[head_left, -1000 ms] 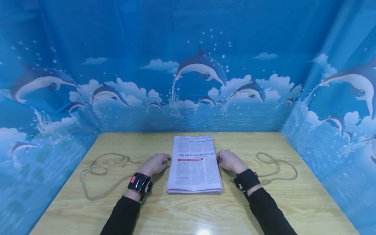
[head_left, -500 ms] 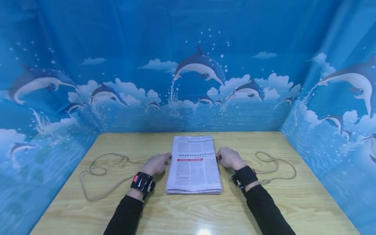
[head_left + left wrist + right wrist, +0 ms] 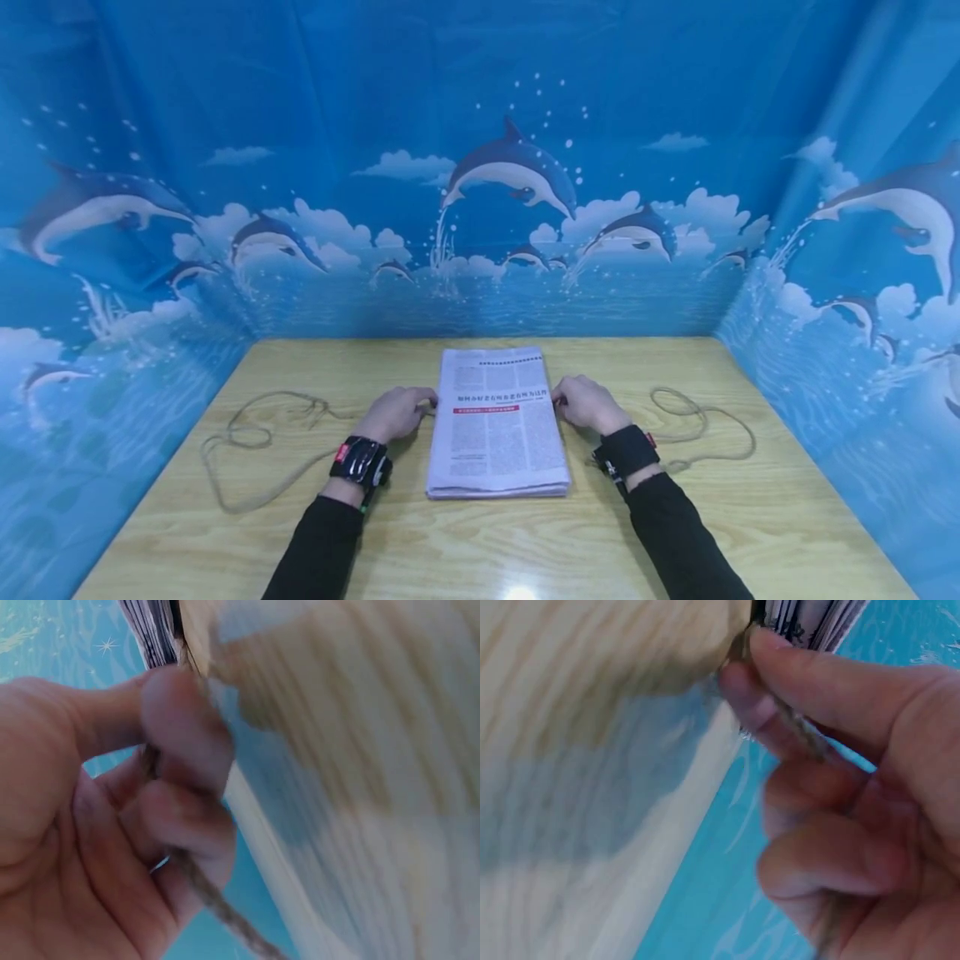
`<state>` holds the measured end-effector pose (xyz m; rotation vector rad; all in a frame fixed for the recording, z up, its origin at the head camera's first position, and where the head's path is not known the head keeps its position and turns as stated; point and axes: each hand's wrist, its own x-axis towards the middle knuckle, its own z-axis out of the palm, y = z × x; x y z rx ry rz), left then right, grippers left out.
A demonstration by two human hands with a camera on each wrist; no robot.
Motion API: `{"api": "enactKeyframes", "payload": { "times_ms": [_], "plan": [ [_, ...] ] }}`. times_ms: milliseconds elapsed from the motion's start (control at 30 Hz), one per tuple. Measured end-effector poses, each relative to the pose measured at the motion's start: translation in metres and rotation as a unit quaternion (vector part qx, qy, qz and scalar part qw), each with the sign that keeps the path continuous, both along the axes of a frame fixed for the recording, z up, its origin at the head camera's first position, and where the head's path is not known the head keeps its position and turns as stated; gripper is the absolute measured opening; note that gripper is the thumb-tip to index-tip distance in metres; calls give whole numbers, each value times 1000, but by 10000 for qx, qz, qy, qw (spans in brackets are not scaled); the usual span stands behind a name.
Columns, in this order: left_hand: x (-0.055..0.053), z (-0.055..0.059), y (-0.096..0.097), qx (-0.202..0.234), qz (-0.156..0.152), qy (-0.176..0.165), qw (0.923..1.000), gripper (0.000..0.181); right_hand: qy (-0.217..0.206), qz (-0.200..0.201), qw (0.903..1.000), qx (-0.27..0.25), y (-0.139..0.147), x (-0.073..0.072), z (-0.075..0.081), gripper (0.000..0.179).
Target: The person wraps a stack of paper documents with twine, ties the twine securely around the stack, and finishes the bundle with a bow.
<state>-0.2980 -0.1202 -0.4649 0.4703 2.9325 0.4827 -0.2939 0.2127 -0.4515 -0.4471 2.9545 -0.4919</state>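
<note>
A stack of folded newspapers (image 3: 498, 433) lies flat on the table between my hands. At its left edge my left hand (image 3: 396, 414) pinches a thin brown rope (image 3: 225, 911), with the fingers curled round it; the rope runs on toward the stack's lower edge. On the opposite side my right hand (image 3: 591, 405) grips the rope (image 3: 799, 727) between thumb and forefinger, close against the stack. Whatever part of the rope lies under the newspapers is hidden.
A loose rope tail (image 3: 258, 502) loops over the left of the wooden table (image 3: 495, 550). Another rope tail (image 3: 716, 457) curls on the right. A blue dolphin-print curtain (image 3: 480, 308) encloses the back and both sides.
The newspaper stack has shifted very slightly, its near edge a little closer to me. Both hands stay at its sides, still holding the rope, with only small movements.
</note>
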Motion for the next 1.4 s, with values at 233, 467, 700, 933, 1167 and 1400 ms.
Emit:
{"api": "enactKeyframes", "payload": {
  "times_ms": [233, 467, 700, 933, 1167, 1400],
  "plan": [
    [0, 1, 0, 65, 55, -156, 9998, 27, 172, 214, 9994, 201, 1, 1, 3, 23],
    [1, 2, 2, 47, 22, -113, 9999, 25, 65, 149, 9995, 255, 3, 2, 2, 26],
    [0, 2, 3, 88, -46, 189, 9998, 22, 29, 32, 9999, 140, 4, 0, 2, 25],
    [-1, 0, 1, 221, -65, 123, 9997, 23, -21, 158, 9999, 38, 7, 0, 2, 24],
    [-1, 8, -17, 549, -102, -247, 9981, 8, -348, 343, 9970, -603, 30, 1, 15, 10],
    [1, 25, -48, 822, 457, 90, 9955, 10, 424, -434, 9961, -643, 61, 4, 27, 15]
  ]
}}
